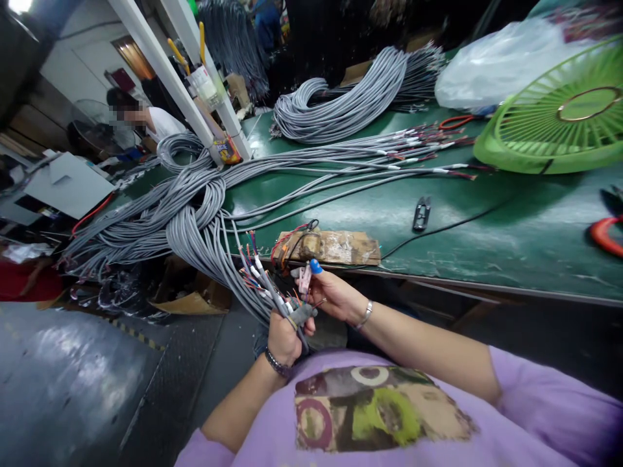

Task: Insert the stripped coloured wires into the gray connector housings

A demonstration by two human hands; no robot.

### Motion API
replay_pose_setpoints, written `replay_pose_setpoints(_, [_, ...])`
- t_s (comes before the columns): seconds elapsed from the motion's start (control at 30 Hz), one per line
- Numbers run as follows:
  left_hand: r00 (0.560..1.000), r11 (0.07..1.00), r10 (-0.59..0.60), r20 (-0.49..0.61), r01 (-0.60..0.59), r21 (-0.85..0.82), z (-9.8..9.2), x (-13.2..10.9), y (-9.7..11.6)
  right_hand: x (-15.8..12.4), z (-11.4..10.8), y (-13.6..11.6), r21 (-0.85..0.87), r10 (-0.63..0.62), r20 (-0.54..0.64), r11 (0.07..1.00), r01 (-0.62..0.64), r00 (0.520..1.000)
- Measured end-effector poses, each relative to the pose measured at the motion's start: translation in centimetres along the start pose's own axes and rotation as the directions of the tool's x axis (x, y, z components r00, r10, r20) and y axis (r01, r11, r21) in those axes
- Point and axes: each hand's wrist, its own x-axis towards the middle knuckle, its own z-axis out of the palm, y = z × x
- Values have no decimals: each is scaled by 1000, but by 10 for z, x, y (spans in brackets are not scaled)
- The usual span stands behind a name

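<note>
grey-jacketed cable lies in the left hand, just in front of the near edge of the green counter. the fingers of this hand are curled firmly around the cable close to its end; whether more than one cable is gripped cannot be told. the right hand is partly closed, with thumb and fingers pinched on a small pale pink piece; one of its digits wears a blue tip cover. the two hands are near each other but apart, the right slightly higher and nearer the counter.

the left forearm rises from the lower left, a dark bracelet at its wrist. the right forearm reaches in from the right, a metal bracelet at its wrist.

beside the left hand, several cable ends bear white sleeves, and thin coloured wires, some of them red and orange, fan out beyond them. the cables run back to a large looped grey bundle lying on the counter to the left. just beyond the hands, a worn wooden block lies along the counter's edge; small black nippers lie farther right.
</note>
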Motion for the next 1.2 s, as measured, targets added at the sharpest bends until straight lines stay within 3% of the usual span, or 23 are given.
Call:
replay_pose_setpoints(0.13, [999, 1000, 31, -8, -31, -5, -2, -5, 1, -8, -2, -6, -25, 103, 80, 994, -102, 991])
replay_pose_setpoints(0.23, [998, 998, 57, -10, -57, 9, -3, -11, 1, -12, -3, -9, -45, 108, 123, 994, -103, 986])
replay_pose_setpoints(0.4, [996, 997, 70, -60, -70, 12, 1, -13, 1, -14, 1, -7, -113, -51, 92, 992, 61, 994])
replay_pose_setpoints(0.67, [997, 999, 31, -69, -32, -15, 6, -7, 4, -6, -7, 1, -160, -136, 51, 977, 143, 989])
replay_pose_setpoints(0.87, [998, 999, 18, -60, -19, -26, 7, -5, 3, 0, -5, 4, -34, -6, 72, 999, 9, 997])
replay_pose_setpoints(1.03, [998, 999, 27, -63, -30, -42, 6, -4, 0, 1, -1, 5, 11, -18, 0, 1000, 18, 1000])
replay_pose_setpoints(1.2, [997, 998, 32, -77, -36, -46, 3, -5, 0, 2, -2, 6, 4, -48, 5, 999, 48, 999])
